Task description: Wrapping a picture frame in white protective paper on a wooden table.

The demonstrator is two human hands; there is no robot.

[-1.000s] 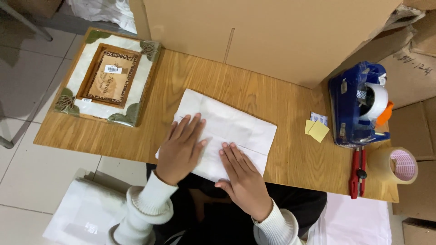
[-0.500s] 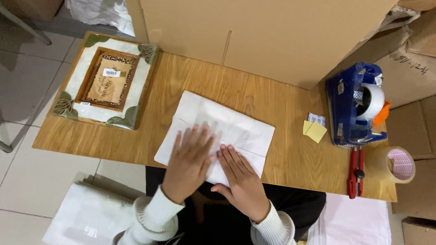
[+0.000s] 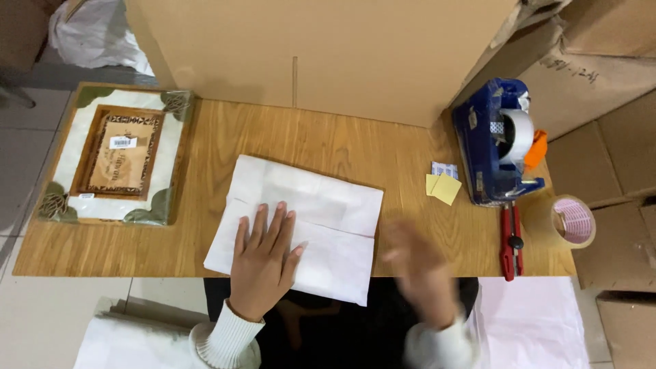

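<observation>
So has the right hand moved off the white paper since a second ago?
Yes. The right hand has slid right off the white paper, toward the red pliers.

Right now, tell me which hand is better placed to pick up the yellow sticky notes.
The right hand. It is off the white folded paper, blurred in motion over the table's near edge, on the same side as the yellow sticky notes. The left hand lies flat on the paper, farther away.

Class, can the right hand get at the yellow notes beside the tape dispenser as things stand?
Probably yes. The right hand is off the white paper, blurred, and only bare table lies between it and the yellow notes. The tape dispenser stands beside them, not in the way.
</observation>
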